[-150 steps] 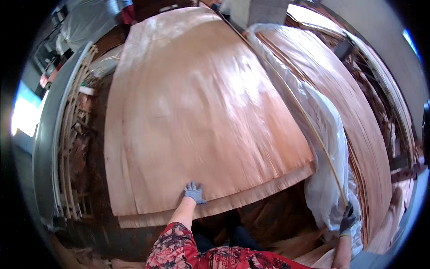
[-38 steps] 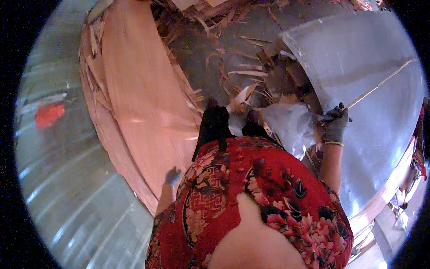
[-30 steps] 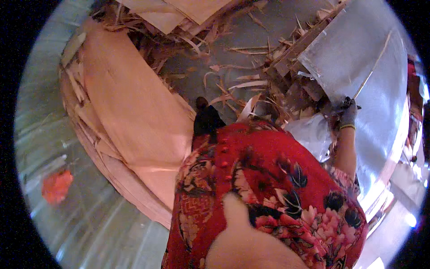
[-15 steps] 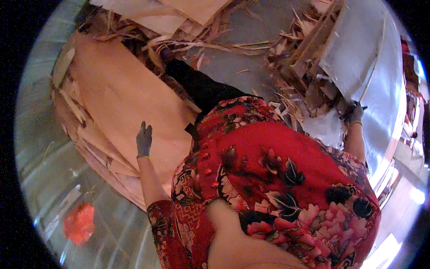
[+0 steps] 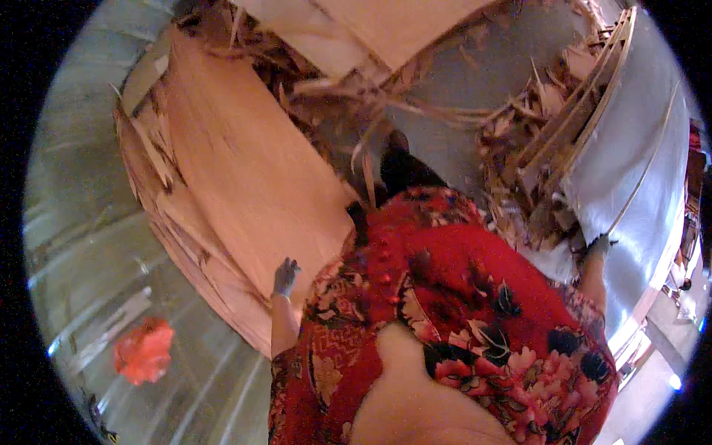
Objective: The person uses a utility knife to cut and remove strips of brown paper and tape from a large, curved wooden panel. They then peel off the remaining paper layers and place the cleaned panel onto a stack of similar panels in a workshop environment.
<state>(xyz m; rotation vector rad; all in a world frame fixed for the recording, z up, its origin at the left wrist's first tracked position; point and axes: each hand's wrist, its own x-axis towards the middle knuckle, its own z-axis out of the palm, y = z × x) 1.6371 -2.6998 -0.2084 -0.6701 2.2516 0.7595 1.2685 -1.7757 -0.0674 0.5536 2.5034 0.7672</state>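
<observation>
My left hand (image 5: 285,277), in a grey glove, hovers over or rests lightly at the near end of a stack of tan wood veneer sheets (image 5: 245,163); contact is hard to tell. Its fingers are somewhat apart, with nothing visible in them. On the right, my gloved right hand (image 5: 602,243) closes around the lower end of a long thin stick (image 5: 644,182). That stick slants up and away across a pale, shiny sheet-like surface (image 5: 630,148). The right fingers are small and dark in the picture.
More veneer sheets (image 5: 415,30) lie at the far side. Splintered veneer scraps (image 5: 530,185) pile up beside the pale surface, and loose strips (image 5: 445,111) cross the grey floor (image 5: 460,81). A crumpled red-orange item (image 5: 144,351) lies at left. My dark shoe (image 5: 398,141) stands between the piles.
My view has shifted, so the stack and pale surface sit farther right. My outstretched leg now shows shorter, with the foot nearer me. The right hand still grips the stick.
</observation>
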